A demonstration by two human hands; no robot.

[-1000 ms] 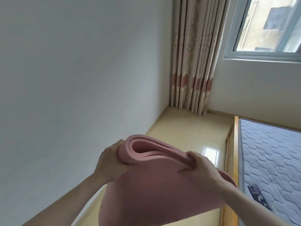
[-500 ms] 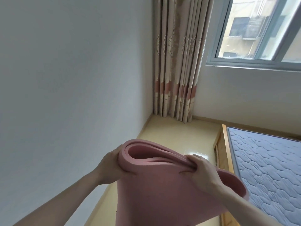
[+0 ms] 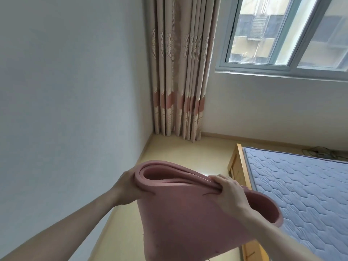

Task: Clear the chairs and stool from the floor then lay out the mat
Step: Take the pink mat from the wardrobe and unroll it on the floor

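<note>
Wall point(image 3: 66, 100): plain white surface, on the left-hand side, beyond the left fingers. Bed point(image 3: 301, 185): blue quilted mattress in a wooden frame, on the right-hand side, beyond and below the right fingers. Curtain point(image 3: 178, 72): patterned, gathered in the corner, well ahead of both hands, beside the window point(image 3: 282, 34). Floor point(image 3: 188, 153): pale glossy tile, visible below and ahead of the fingers.

Mat point(image 3: 184, 213): pink foam, loosely rolled, held in the air between the wall and the bed, its lower part hanging down. Right hand point(image 3: 229, 194): fingers curled over the top edge, pinching the layers together. Left hand point(image 3: 128, 185): grips the rolled end, thumb pressed on the near face; the fingers are hidden behind the roll.
</note>
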